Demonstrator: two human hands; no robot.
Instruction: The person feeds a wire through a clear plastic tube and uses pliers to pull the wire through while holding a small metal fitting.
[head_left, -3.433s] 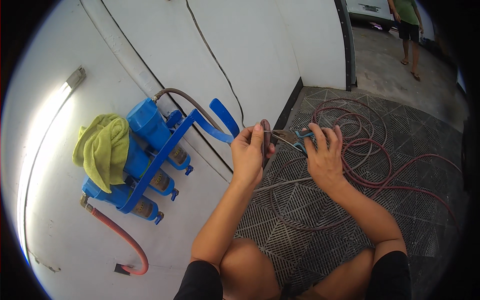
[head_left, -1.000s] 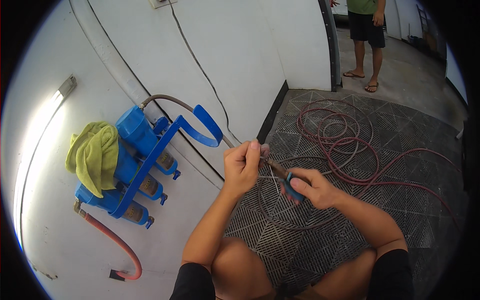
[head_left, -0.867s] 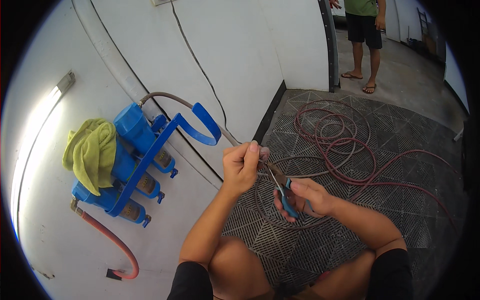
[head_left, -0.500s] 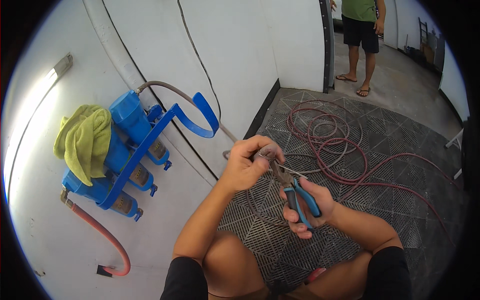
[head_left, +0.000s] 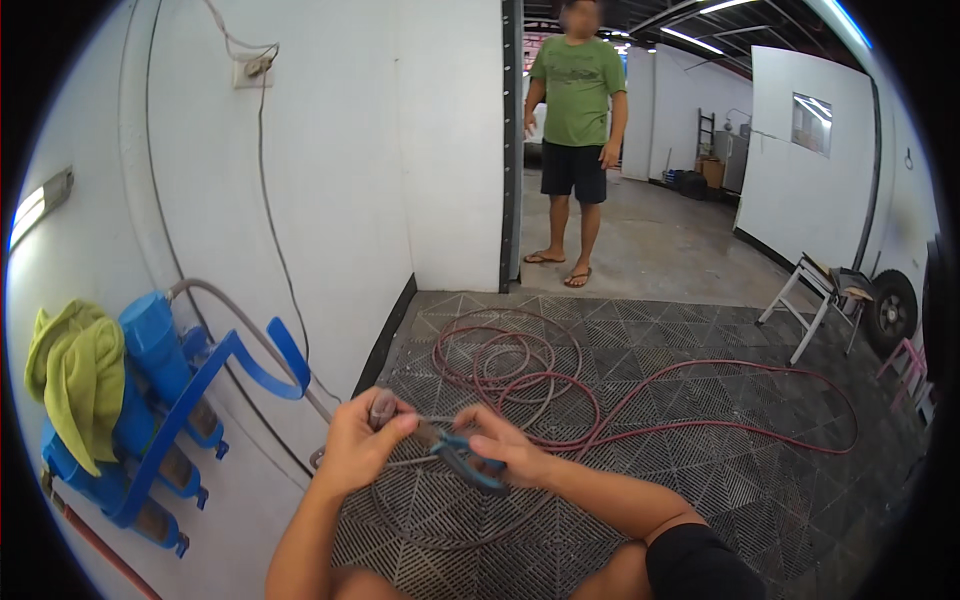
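My left hand (head_left: 360, 445) is closed around a grey-brown rounded piece (head_left: 382, 404) whose top shows above the fingers; its exact kind cannot be made out. In my right hand (head_left: 497, 447) are pliers (head_left: 466, 466) with blue and black handles, slightly blurred. Their jaws point left, close to the left thumb and the held piece. Whether the jaws grip anything is unclear. Both hands are in front of me, above the dark grid floor mat (head_left: 640, 500).
Blue air filters (head_left: 150, 325) with a blue bracket and a green towel (head_left: 75, 380) hang on the left wall. Coiled red hose (head_left: 590, 400) lies on the mat. A person (head_left: 575, 120) stands in the doorway. A stool (head_left: 815, 290) and a tyre (head_left: 890, 312) are at right.
My view has tilted up and turned right, showing more of the doorway and the person. The pliers have turned so their handles point more to the right; both hands keep their holds.
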